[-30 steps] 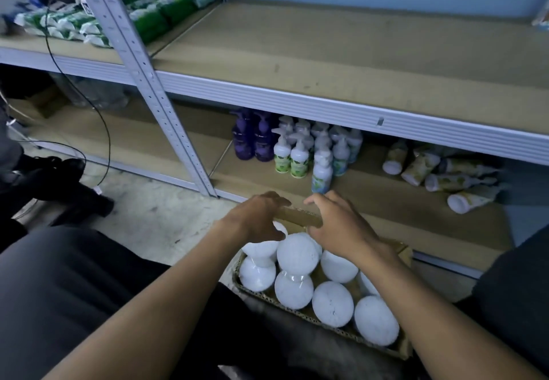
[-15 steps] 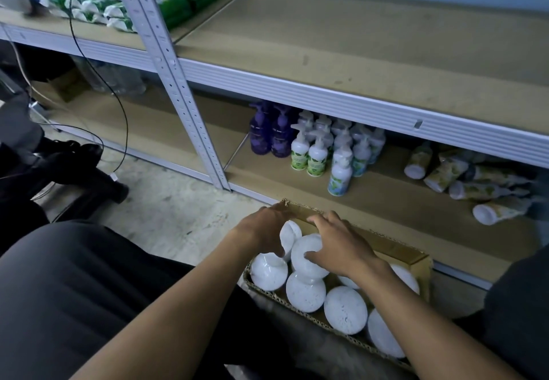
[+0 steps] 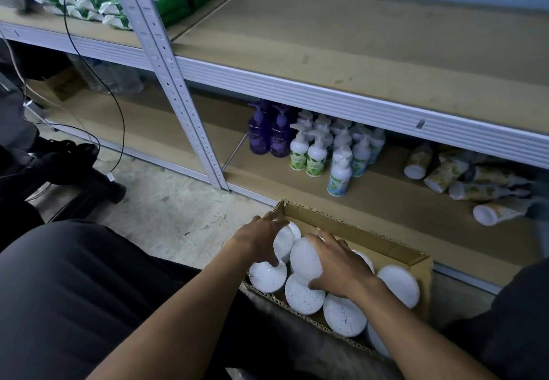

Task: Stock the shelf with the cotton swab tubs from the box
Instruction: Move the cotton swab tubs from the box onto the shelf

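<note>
Tubs (image 3: 303,293) fill the box (image 3: 356,229) beneath both hands. Right hand (image 3: 341,264) curls round one tub (image 3: 304,258); left hand (image 3: 261,240) cups its neighbour (image 3: 282,243). Likely light, rigid, smooth plastic; best held around the sides. Shelf (image 3: 371,53) lies beyond the hands.

Both hands, left hand (image 3: 261,240) and right hand (image 3: 338,267), grip tubs (image 3: 303,258) in the box (image 3: 371,238).

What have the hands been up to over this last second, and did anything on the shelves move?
Both hands came off the box's far edge down onto the tubs. The right hand now grips a white tub; the left hand curls round the tub beside it. The cardboard box, pump bottles and lying tubes stayed as they were.
</note>
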Motion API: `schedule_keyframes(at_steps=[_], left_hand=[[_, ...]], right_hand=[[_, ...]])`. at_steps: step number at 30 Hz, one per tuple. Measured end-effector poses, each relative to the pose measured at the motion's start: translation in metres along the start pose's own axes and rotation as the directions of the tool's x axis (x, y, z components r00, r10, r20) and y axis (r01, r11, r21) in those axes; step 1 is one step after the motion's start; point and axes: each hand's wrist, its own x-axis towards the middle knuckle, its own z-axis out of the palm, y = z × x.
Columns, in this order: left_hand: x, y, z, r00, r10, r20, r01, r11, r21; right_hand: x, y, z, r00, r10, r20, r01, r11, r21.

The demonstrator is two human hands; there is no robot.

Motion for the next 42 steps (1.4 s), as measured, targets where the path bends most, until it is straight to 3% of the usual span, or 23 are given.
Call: schedule_keyframes(at_steps=[19, 42], left_hand=[[0.009, 0.011, -0.001, 0.998, -0.005, -0.057, 0.005, 1.0, -0.004], [-0.056, 0.038, -0.119, 0.969, 0.061, -0.239, -0.052, 0.998, 0.046]], right_hand=[[0.003, -0.002, -0.001, 0.998, 0.01, -0.058, -0.004, 0.996, 0.091], [-0.053, -0.028, -0.138, 0.965, -0.072, -0.252, 0.09, 0.994, 0.061]])
